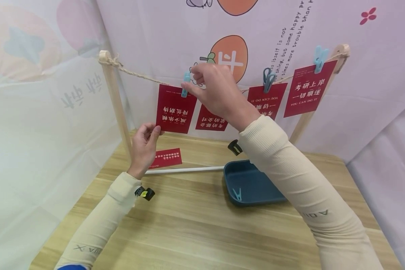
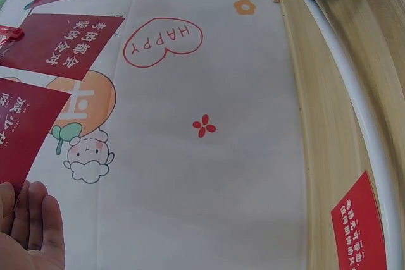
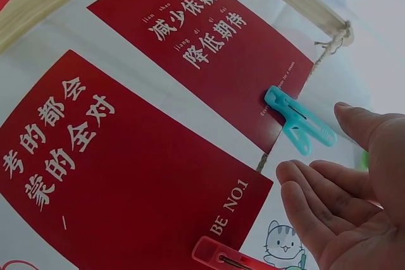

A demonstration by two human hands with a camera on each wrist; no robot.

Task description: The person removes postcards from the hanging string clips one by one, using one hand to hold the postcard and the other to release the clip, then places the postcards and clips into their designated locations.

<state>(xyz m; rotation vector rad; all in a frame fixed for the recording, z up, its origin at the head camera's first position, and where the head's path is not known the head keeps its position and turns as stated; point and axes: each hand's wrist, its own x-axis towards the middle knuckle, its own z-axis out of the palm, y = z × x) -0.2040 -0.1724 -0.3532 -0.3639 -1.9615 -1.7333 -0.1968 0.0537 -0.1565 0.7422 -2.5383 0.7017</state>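
Note:
The leftmost hanging red card (image 1: 176, 112) is fastened to a twine line (image 1: 141, 76) by a light blue clip (image 3: 296, 118). My left hand (image 1: 144, 148) pinches this card's lower left corner, thumb in front; the left wrist view shows its fingers (image 2: 37, 219) at the card's edge. Beside the blue clip my right hand (image 1: 219, 88) is raised, thumb and fingers apart. In the right wrist view a gap separates that hand (image 3: 354, 188) from the clip. A second card (image 3: 120, 175) hangs next to it with a red clip (image 3: 231, 257), which the right hand hides in the head view.
Two more cards (image 1: 273, 98) (image 1: 310, 90) hang at the right, between wooden posts (image 1: 116, 101). On the table (image 1: 189, 232) lie a red card (image 1: 167, 158) and a white rod (image 1: 189, 170). A dark blue tray (image 1: 227, 187) holding a light blue clip (image 1: 237, 194) stands under my right forearm.

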